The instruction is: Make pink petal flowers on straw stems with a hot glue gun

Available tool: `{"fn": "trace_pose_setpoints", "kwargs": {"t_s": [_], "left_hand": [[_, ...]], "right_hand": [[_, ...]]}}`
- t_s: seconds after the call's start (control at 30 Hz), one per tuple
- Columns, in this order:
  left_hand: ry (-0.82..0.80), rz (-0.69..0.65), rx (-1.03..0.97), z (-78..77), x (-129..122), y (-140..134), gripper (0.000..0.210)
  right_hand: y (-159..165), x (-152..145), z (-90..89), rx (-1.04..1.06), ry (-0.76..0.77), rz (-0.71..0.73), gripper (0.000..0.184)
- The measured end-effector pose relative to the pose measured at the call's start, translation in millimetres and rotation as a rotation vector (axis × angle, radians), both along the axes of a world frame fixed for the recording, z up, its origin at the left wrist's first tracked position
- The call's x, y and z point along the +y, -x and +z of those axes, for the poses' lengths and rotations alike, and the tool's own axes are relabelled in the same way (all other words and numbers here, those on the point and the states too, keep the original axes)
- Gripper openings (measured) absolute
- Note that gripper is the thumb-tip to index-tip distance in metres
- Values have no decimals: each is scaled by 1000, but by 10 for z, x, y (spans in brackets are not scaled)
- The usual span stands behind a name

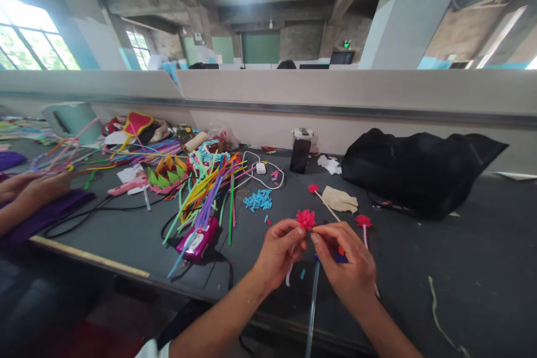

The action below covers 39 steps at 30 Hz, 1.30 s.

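Note:
Between its thumb and fingers, my left hand (pixel 282 251) grips a pink artificial flower (pixel 305 219). A pale stem (pixel 288 275) hangs below that hand. My right hand (pixel 348 260) is closed in a pinch at the flower's lower right edge; its fingertips touch the petals. Partly hidden under the right hand lies a blue tool with an orange part, and a clear rod (pixel 312 305) extends from it toward the table's front edge. Two similar stemmed flowers lie beyond my hands: one pink flower (pixel 313 188) at the back, another pink flower (pixel 364 221) to the right.
Blue small pieces (pixel 258 200) lie left of my hands. A heap of colourful pipe cleaners (pixel 205 190) rests near a purple device (pixel 198 239). A black bag (pixel 415 170) and a phone (pixel 300 155) stand toward the partition (pixel 335 86). Another person's hands (pixel 37 193) work at far left.

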<state>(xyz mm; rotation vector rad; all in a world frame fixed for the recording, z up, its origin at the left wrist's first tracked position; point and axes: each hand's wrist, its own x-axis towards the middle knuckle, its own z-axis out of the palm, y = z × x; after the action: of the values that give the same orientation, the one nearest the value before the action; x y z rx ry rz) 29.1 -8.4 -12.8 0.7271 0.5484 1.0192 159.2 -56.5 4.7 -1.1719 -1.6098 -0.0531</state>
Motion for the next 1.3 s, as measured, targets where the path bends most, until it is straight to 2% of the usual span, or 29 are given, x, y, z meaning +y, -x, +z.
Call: {"fn": "trace_pose_setpoints", "kwargs": {"t_s": [0.23,0.47,0.7,1.07,1.3], "left_hand": [[-2,-35,-16,-3,-21,-5,28],[8,-31,-2,-24,-19,-12,29],[0,-142,-27,-10,-9,16,26],[-23,-114,5,-41,-5,21,27],[-54,-114,10,-73,5,15,25]], "right_hand": [[13,13,-51,-21,-45,-53,6],[20,24,-31,4,6,-20,7],[15,30,-43,43,48,2,7],[-26,15,21,34,123,31,11],[-62,21,-9,-5,148,33,13]]}}
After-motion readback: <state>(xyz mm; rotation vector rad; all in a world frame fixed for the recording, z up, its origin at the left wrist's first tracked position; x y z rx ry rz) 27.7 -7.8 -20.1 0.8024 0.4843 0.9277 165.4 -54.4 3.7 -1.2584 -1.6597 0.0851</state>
